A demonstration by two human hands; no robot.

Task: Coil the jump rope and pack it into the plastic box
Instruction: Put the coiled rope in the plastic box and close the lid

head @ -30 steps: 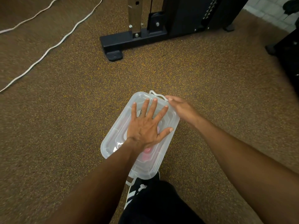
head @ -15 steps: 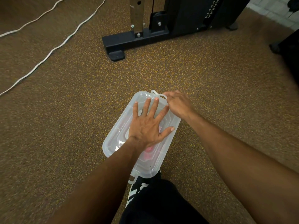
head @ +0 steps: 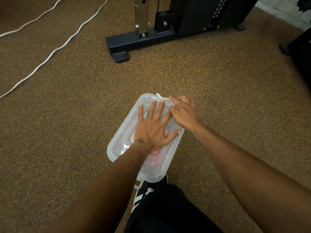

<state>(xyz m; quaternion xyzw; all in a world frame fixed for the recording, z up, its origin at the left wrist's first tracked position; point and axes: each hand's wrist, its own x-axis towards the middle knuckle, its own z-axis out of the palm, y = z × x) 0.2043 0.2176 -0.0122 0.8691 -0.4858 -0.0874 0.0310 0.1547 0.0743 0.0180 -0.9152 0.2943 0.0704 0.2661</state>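
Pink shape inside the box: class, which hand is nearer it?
Left. The left hand lies flat on the lid, heel beside the pink shape; the right hand is at the lid's far corner.

Jump rope (head: 154, 153) — blurred beneath lid (head: 117, 144).

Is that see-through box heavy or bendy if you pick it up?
Probably light: the plastic box looks thin-walled, with only a small pink thing showing inside. Its lid may flex a little under the flat left hand. Low and wide, it seems unlikely to tip.
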